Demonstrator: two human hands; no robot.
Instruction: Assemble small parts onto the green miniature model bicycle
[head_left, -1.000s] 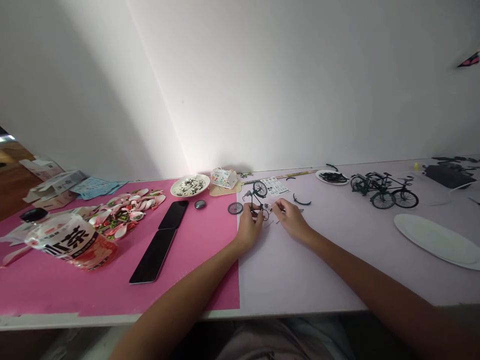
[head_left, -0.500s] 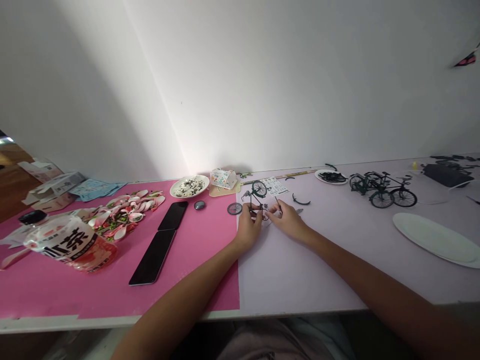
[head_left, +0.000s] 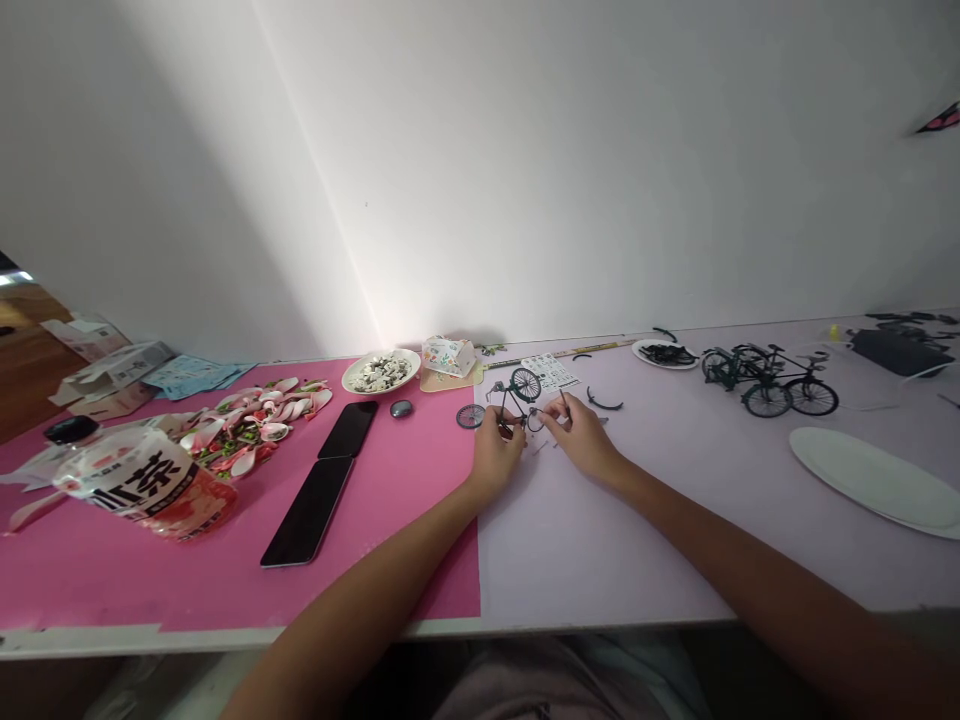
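My left hand (head_left: pixel 495 458) is closed on a small dark model bicycle (head_left: pixel 511 400), tilted, with one spoked wheel (head_left: pixel 526 385) fitted at its upper end. Close by on the right, my right hand (head_left: pixel 586 440) is pinched at a thin dark loop (head_left: pixel 535 421) beside the bicycle's lower part. A slim dark stick (head_left: pixel 565 402) pokes up from the right fingers; its kind is too small to make out. A loose spoked wheel (head_left: pixel 470 416) lies left of my left hand. A curved black strip (head_left: pixel 604 401), like a mudguard, rests beyond my right hand.
Assembled model bicycles (head_left: pixel 772 380), a plate of black parts (head_left: pixel 664 354) and an oval white plate (head_left: pixel 874 480) stand right. Left are a bottle (head_left: pixel 146 485), two dark phone-like slabs (head_left: pixel 309 510), pink-white pieces (head_left: pixel 255 420) and a plate of small pieces (head_left: pixel 381 372).
The bicycle has tilted a little, its fitted wheel shifting right. My right hand has drawn slightly right, and the thin loop shows more clearly between the hands.
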